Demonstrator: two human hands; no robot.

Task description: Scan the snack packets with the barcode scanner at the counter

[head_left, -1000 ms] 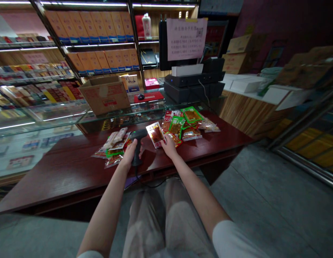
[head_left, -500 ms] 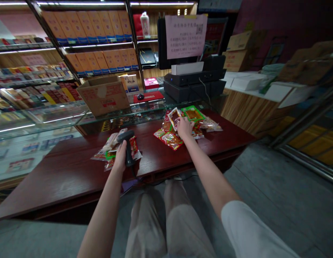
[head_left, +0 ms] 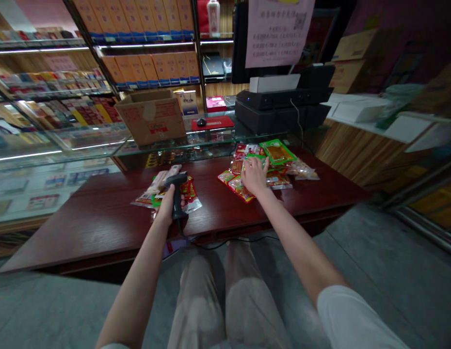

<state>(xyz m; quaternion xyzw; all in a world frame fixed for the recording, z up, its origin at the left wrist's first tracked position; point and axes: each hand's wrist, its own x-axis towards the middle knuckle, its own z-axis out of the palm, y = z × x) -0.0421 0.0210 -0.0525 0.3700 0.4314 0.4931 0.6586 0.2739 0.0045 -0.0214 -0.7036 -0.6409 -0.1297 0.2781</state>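
My left hand point(head_left: 169, 204) is wrapped round the handle of a black barcode scanner point(head_left: 177, 191), held upright over a small heap of snack packets point(head_left: 189, 194) on the dark red table point(head_left: 102, 218). My right hand point(head_left: 253, 175) lies palm down with fingers spread on a second heap of red and green snack packets point(head_left: 278, 154) at the table's right. A red packet point(head_left: 240, 188) lies just under its wrist. No packet is lifted off the heap.
A glass display counter point(head_left: 83, 140) runs behind the table, with a cardboard box point(head_left: 153, 116), a mouse on a red pad point(head_left: 211, 123) and a black till with a printer point(head_left: 283, 104). Shelves of orange boxes point(head_left: 138, 68) stand behind. A cable hangs under the table's front edge.
My right hand carried a white and red packet from beside the scanner to the right heap and now rests flat on it. The scanner moved slightly left. The view has shifted closer.
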